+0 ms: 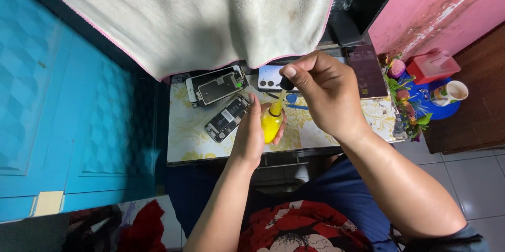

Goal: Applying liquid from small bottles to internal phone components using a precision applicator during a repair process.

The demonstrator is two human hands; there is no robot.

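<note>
My left hand [251, 133] is wrapped around a small yellow squeeze bottle [271, 121], holding it upright above the table's front edge. My right hand [322, 90] hovers just above it and pinches the bottle's small black cap [286, 83] between thumb and fingers, a little over the yellow nozzle. Behind the hands an opened phone body [226, 117] lies with its insides showing. A detached screen panel [216, 86] rests behind that. A white phone [270, 77] lies face down, partly hidden by my right hand.
The small table [189, 136] has a yellow-flowered cover. A white towel [200, 15] hangs over its far side. A dark tablet-like slab [368, 70] lies at the right. Artificial flowers [402, 99], a mug [448, 93] and a red box [432, 65] stand on the floor. A blue wall [63, 99] is left.
</note>
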